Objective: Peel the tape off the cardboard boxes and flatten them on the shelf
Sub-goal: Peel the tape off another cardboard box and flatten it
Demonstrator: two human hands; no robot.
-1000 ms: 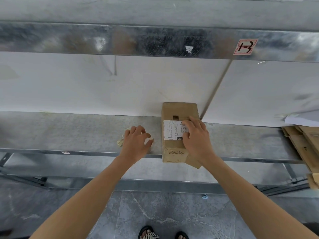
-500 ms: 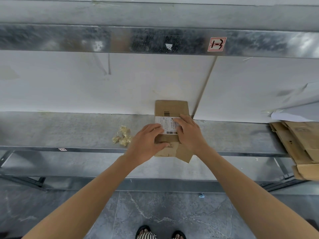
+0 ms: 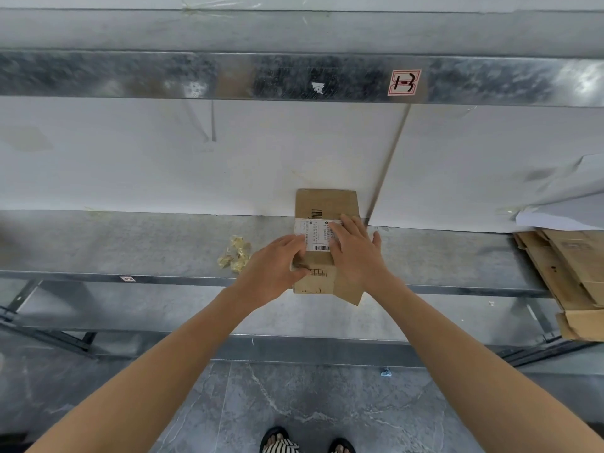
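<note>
Handling: the cardboard box (image 3: 325, 202) should be light and stiff along its panels but will give at the creases. The paper surface is not slippery. It will likely spring back unless it is pressed over the folds.
Where to hold: palms flat on the broad top face, either side of the shipping label (image 3: 314, 235). The loose flap at the near right corner is a free edge to pinch.
Look: plain brown, already pressed low, with a white printed label across the middle and a barcode above it. Whether any tape remains on it I cannot tell from here.
Place: on the metal shelf (image 3: 130, 243), far end against the white back panel (image 3: 196, 158), near end overhanging the front lip.
Right hand (image 3: 356, 253): spread flat, fingers straight, pressing on the label's right half.
Left hand (image 3: 274, 268): fingers laid across the box's left edge, thumb on the near part, pressing down.
Nearby: a wad of peeled tape (image 3: 235, 256) lies just left of the box.
Further out: flattened cardboard (image 3: 575, 273) is stacked at the shelf's right end, well apart.
</note>
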